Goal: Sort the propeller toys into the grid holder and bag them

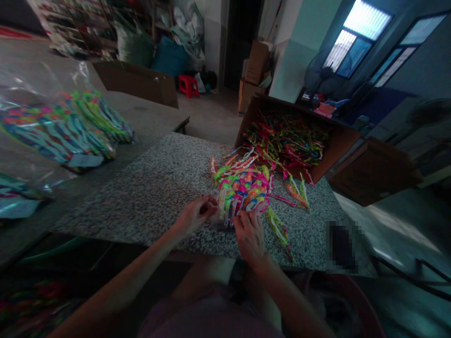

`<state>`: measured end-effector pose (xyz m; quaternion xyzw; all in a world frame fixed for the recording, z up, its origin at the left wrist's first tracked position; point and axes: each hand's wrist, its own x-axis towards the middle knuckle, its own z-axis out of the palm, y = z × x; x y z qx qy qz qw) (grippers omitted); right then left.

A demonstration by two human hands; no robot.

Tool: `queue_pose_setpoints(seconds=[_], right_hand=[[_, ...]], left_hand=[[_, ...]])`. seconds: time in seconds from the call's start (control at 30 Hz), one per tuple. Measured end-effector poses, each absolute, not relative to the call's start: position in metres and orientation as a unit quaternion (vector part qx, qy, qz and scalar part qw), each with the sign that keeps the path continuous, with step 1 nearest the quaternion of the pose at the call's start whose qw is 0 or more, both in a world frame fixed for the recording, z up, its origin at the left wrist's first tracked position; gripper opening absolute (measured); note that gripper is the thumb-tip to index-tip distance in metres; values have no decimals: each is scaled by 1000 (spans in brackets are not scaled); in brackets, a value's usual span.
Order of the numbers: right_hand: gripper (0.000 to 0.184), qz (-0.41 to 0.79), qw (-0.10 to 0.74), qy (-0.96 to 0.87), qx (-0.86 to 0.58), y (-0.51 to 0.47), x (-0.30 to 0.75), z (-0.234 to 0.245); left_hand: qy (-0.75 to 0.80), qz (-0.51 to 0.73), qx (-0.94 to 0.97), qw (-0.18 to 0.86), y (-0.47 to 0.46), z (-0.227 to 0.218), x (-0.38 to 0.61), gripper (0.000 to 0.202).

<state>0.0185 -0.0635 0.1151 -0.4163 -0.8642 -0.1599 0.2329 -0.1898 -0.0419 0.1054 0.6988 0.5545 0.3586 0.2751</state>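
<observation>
**Forearms (116,286) in, both hands at strip pile**

Your L hand (195,217) is curled, fingertips pinched at left edge of multicolour plastic strip bundle (243,192); can't tell if it holds a strand. R hand (249,237) on bundle's near edge, fingers closed over strips, looks like a grip. Bundle's long axis runs away from you toward cardboard box (338,145) of loose strips, upper right; R hand nearer. Bundle sits on speckled granite counter (151,202). Bagged strips (52,131) upper left.
</observation>
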Motion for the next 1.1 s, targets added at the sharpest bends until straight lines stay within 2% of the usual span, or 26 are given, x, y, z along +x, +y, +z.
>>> queue_pose_setpoints(seconds=[0.07,0.13,0.27,0.4,0.53,0.6,0.67,0.77,0.9,1.0,1.1], right_hand=[[21,-161,248,-875,-383,-64,25,97],[23,-158,268,-879,-361,-66,32,83],[12,-120,330,-858,-375,-67,35,79],[10,-90,350,-851,-381,-68,29,85],[9,-111,386,-843,-357,-69,22,79],[12,-120,394,-847,-336,-67,21,72],[14,-123,379,-858,-325,-66,21,64],[16,-116,345,-881,-302,-66,27,53],[11,-100,346,-892,-274,-73,37,42],[4,-95,344,-886,-298,-77,41,37],[3,-99,339,-886,-301,-75,42,31]], left_hand=[[531,348,717,289,-44,101,-192,24],[530,336,736,253,-48,100,-192,24],[544,321,764,133,-60,110,-193,27],[507,297,808,43,-77,118,-200,24],[427,303,846,-100,-89,104,-201,12],[367,295,872,-134,-93,94,-199,13],[324,272,898,-123,-95,86,-197,13],[307,237,921,-50,-95,77,-196,15],[404,289,867,21,-97,67,-193,14],[485,343,804,20,-103,58,-186,13],[500,325,803,-6,-110,51,-179,13]])
